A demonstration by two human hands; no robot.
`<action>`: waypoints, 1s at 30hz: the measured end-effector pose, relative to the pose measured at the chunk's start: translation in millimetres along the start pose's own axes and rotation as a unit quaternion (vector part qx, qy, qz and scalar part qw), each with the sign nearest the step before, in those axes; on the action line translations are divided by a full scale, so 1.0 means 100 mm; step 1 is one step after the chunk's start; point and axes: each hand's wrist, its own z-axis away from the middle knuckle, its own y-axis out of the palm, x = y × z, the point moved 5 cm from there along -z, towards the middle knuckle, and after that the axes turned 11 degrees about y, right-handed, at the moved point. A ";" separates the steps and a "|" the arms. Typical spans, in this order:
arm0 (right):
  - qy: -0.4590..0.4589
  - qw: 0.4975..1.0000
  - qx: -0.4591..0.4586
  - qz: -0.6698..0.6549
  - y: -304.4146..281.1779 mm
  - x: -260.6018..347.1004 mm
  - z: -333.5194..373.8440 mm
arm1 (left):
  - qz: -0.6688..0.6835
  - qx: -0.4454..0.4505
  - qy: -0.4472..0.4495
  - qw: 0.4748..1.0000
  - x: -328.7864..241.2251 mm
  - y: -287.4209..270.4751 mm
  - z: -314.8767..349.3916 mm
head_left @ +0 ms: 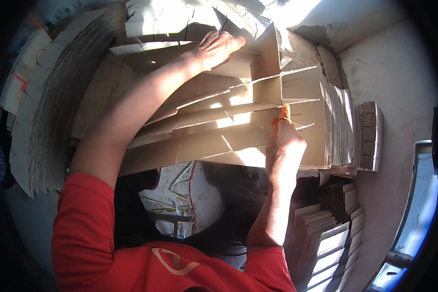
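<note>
Several long slotted cardboard strips [199, 146] stand on edge in front of me, running left to right. A cardboard cross strip [266, 73] stands across their right ends, fitted over some of them at the slots. My left hand [218, 50] reaches to the far side, its fingers curled over the farthest long strip; the fingertips are partly hidden. My right hand [284, 146] is closed at the near end of the cross strip, where it meets a long strip. An orange finger cover [285, 113] shows on one of its fingers.
Cardboard stacks stand close around: slotted sheets [48, 112] on the left, pale strips [190, 17] at the back, and sheets [338, 126] on the right. More cardboard pieces [326, 238] lie lower right. A wall [389, 73] bounds the right side.
</note>
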 end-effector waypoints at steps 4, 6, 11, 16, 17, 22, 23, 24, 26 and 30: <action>0.017 0.998 0.042 0.033 0.08 0.00 -0.05 | -0.113 -0.055 0.137 0.983 -0.20 -0.04 0.05; 0.009 0.997 0.069 0.033 0.18 -0.05 -0.05 | -0.069 -0.001 0.113 0.991 -0.25 -0.01 0.07; 0.013 0.987 0.092 0.131 0.23 -0.08 -0.08 | 0.218 0.114 -0.033 0.969 -0.49 -0.13 0.09; 0.015 0.986 0.068 0.154 0.22 -0.18 -0.18 | -0.073 -0.026 0.161 0.984 -0.66 -0.61 0.32; 0.010 0.985 0.059 0.162 0.24 -0.22 -0.20 | -0.053 -0.044 0.193 0.979 -0.76 -0.70 0.34; 0.087 0.991 0.100 0.021 0.04 -0.44 -0.20 | -0.001 0.194 -0.002 0.981 -1.37 -0.88 1.17; 0.000 1.000 -0.022 0.014 -0.12 -0.49 -0.16 | -0.049 0.196 0.012 0.979 -1.47 -0.88 1.32; 0.059 0.996 -0.058 0.042 -0.18 -0.60 -0.16 | -0.050 0.200 0.013 0.978 -1.49 -0.87 1.48; 0.105 0.978 -0.119 0.136 -0.32 -0.82 -0.15 | -0.034 0.205 -0.007 0.978 -1.44 -0.77 1.70; 0.153 0.928 -0.060 0.336 -0.14 -1.55 -0.10 | -0.075 0.157 -0.002 0.985 -1.14 -0.63 1.83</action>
